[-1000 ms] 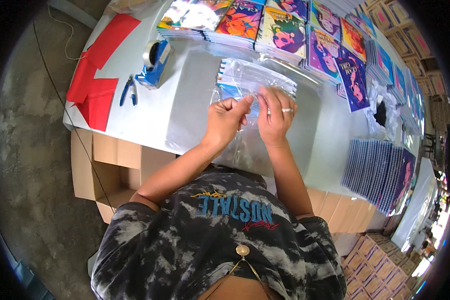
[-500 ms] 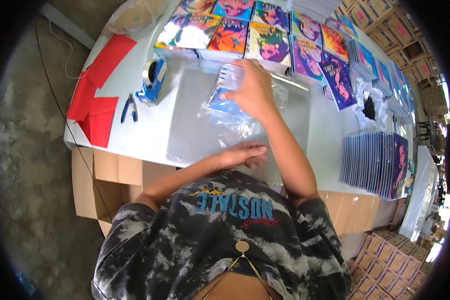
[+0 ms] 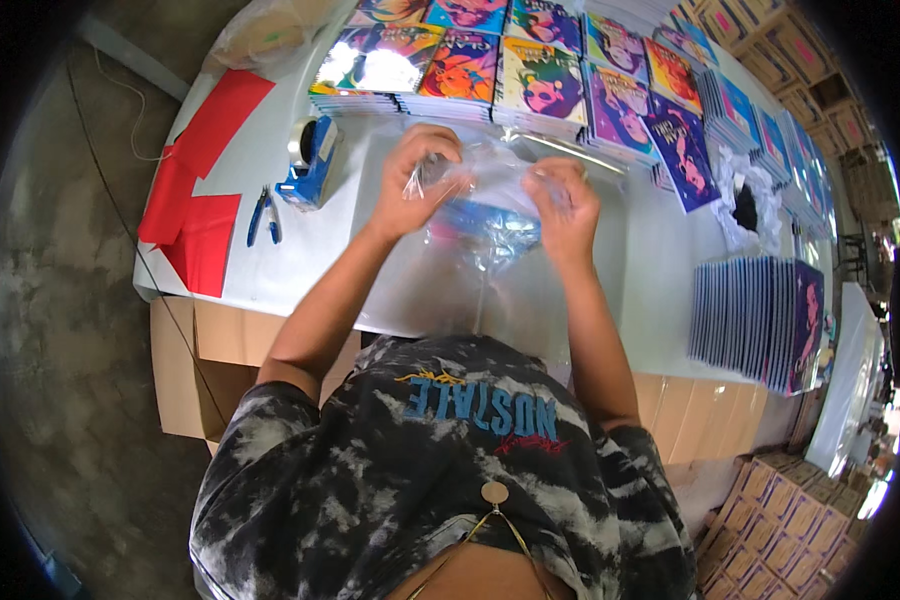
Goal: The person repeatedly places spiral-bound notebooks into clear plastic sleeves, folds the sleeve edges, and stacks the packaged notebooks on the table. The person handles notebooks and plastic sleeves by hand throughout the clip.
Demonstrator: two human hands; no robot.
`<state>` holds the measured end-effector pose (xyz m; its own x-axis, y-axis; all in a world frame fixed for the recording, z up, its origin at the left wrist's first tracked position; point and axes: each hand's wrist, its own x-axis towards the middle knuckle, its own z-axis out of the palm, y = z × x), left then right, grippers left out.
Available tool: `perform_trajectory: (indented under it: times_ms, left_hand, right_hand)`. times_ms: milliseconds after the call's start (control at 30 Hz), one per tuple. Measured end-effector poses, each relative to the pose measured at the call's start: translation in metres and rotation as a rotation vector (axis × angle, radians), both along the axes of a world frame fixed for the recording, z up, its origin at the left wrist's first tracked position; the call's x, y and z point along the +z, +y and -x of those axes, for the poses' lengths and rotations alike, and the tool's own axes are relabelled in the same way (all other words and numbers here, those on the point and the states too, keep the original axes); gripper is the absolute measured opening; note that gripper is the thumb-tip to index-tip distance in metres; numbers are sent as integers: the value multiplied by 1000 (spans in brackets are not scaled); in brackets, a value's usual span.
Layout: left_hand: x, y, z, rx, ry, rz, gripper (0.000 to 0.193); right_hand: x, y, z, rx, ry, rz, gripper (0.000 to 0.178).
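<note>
Gathering the plastic, I'd judge — left hand point(image 3: 415, 178) curled on one side of the clear bag point(image 3: 488, 175), low over the table point(image 3: 660, 280), something blue point(image 3: 490, 222) inside, right hand point(image 3: 568, 205) pinching the other side — next probably calls for even, gentle tension.

I am holding both arms point(image 3: 332, 292) forward, curving my left hand point(image 3: 410, 185) inward and pinching with my right hand point(image 3: 570, 218).
</note>
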<state>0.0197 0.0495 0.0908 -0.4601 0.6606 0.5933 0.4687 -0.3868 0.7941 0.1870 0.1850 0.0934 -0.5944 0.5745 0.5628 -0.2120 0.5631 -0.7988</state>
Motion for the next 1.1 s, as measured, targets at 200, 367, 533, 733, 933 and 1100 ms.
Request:
perform_trajectory:
  times_ms: [200, 367, 533, 733, 933, 1100]
  left_hand:
    - [102, 32, 4, 152, 96, -329, 27]
    - [118, 5, 43, 298, -99, -272, 65]
    - [-3, -26, -5, 38, -98, 80, 60]
    - [-4, -25, -68, 516, 134, 263, 37]
    - [19, -6, -82, 558, 655, 387, 26]
    - [30, 2, -85, 318, 558, 381, 37]
  right_hand:
    - [92, 20, 20, -335, 402, -207, 6]
    - [109, -19, -31, -67, 389, -352, 22]
    - [52, -60, -19, 96, -284, -734, 38]
    - [37, -24, 22, -134, -581, -672, 41]
    - [28, -23, 16, -415, 208, -444, 43]
    - [15, -45, -24, -442, -299, -428, 38]
